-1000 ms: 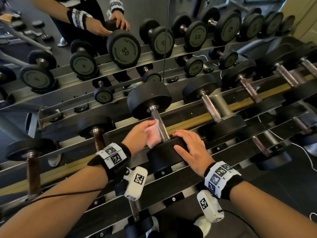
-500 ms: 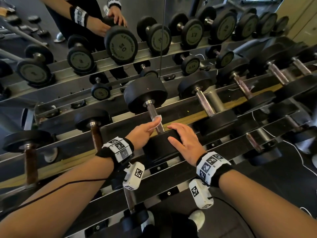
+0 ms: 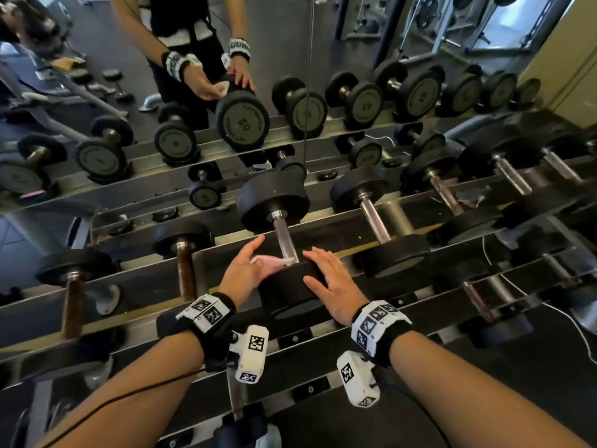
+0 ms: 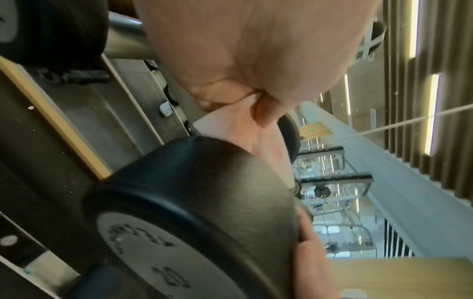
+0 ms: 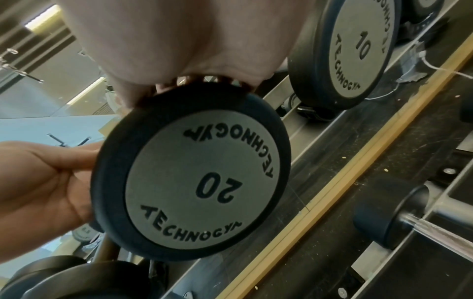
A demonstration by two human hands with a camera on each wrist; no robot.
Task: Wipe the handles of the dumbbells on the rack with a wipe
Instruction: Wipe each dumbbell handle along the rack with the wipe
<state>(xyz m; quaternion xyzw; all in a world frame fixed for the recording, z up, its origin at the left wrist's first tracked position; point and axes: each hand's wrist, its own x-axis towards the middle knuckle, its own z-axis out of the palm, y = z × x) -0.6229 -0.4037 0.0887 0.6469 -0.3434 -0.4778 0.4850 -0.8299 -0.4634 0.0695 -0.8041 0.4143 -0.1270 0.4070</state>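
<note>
Change: my left hand (image 3: 245,270) was wrapped on the handle (image 3: 284,240) with the wipe (image 3: 271,261) a second ago; now it has slid down to the near end of the bar, beside the near head (image 3: 287,286).
Left hand state: fingers loosely extended, wipe lying across them and pinned by the thumb; the wipe's edge just touches the bar's base.
Right hand (image 3: 329,282) state: flat, fingers spread, resting on the near head to steady it; grasping nothing.
Meaning: I judge this handle's stroke is finishing; the neighbouring dumbbell (image 3: 378,221) to the right looks next.
Location: dumbbell sits in its cradle on the rack (image 3: 323,337), upper tier, directly before me.
Writing, near head: "TECHNOGYM" twice and "20" (image 5: 217,190), right wrist view.
Writing, neighbour: "10" (image 5: 363,46), same brand.
Mirror (image 3: 290,27): reflected plate reads reversed, like "50".
</note>
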